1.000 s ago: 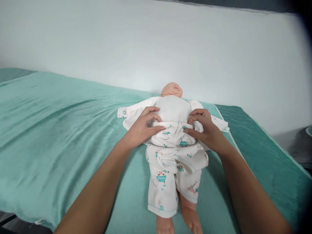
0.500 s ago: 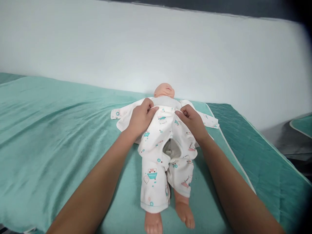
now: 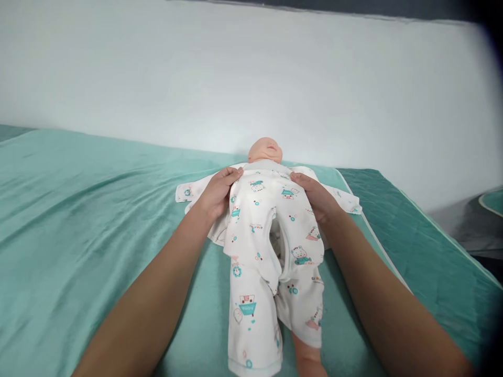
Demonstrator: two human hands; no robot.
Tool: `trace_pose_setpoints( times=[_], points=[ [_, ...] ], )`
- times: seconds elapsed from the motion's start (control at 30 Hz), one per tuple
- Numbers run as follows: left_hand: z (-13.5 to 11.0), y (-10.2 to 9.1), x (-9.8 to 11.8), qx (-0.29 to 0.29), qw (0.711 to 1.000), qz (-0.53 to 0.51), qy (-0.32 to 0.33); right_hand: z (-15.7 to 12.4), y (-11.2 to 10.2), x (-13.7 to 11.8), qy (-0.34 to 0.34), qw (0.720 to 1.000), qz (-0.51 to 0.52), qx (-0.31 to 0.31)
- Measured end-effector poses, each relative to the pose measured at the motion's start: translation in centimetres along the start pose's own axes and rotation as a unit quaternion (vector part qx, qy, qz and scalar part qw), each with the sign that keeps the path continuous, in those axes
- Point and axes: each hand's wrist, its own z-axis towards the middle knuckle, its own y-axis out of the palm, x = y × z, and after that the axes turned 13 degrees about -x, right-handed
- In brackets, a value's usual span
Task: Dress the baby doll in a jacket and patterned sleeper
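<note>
A baby doll [image 3: 264, 150] lies on its back, head toward the wall. White printed baby pants [image 3: 255, 246] with an open crotch cover its legs and most of its torso. My left hand [image 3: 220, 191] pinches the pants' waistband at the left side, thumb on top. At the opposite side, my right hand [image 3: 314, 193] grips the same waistband. Beneath the doll, a white long-sleeved baby shirt [image 3: 188, 192] is spread out with both sleeves stretched sideways. The doll's right-hand lower leg [image 3: 308, 358] shows below the cuff; the other foot is out of view.
A light green sheet [image 3: 98, 225] covers the surface under the doll. A darker green quilted pad [image 3: 424, 251] lies along the right. The white wall [image 3: 236, 78] rises right behind the doll's head. Part of another padded surface [image 3: 493, 201] appears at the far right.
Both hands have drawn the waistband up toward the doll's chest and slightly apart. The pants look longer and flatter, and the legs sit lower in view.
</note>
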Motion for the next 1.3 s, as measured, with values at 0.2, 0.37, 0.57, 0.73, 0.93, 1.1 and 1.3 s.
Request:
trace_pose_setpoints(
  times=[0.2,0.37,0.57,0.73,0.93,1.1,1.3],
  points=[
    [-1.3,-0.7,0.7,0.001,1.0,-0.031,0.003,-0.9,0.1,-0.3,0.008,0.998,0.066,-0.006],
    [-2.8,-0.7,1.5,0.001,1.0,-0.028,-0.014,-1.3,-0.5,-0.3,-0.012,0.999,0.05,0.017],
    [-3.3,-0.5,1.5,0.025,0.98,0.192,-0.039,-2.8,-2.3,-1.3,0.026,0.994,-0.103,-0.012],
    [-3.5,-0.3,1.1,0.059,0.927,0.371,-0.019,-3.2,-2.3,-1.9,0.048,0.968,-0.246,-0.016],
    [-3.1,-0.4,0.3,0.177,0.871,0.453,0.075,-1.3,-2.2,0.1,0.041,0.903,-0.406,0.133],
    [-2.7,-0.5,0.4,0.114,0.864,0.49,-0.024,-1.4,-2.2,-0.4,0.071,0.887,-0.45,0.071],
    [-2.2,0.0,1.5,0.035,0.798,0.599,-0.054,-1.8,-1.9,-0.3,0.061,0.951,-0.303,-0.001]
  ],
)
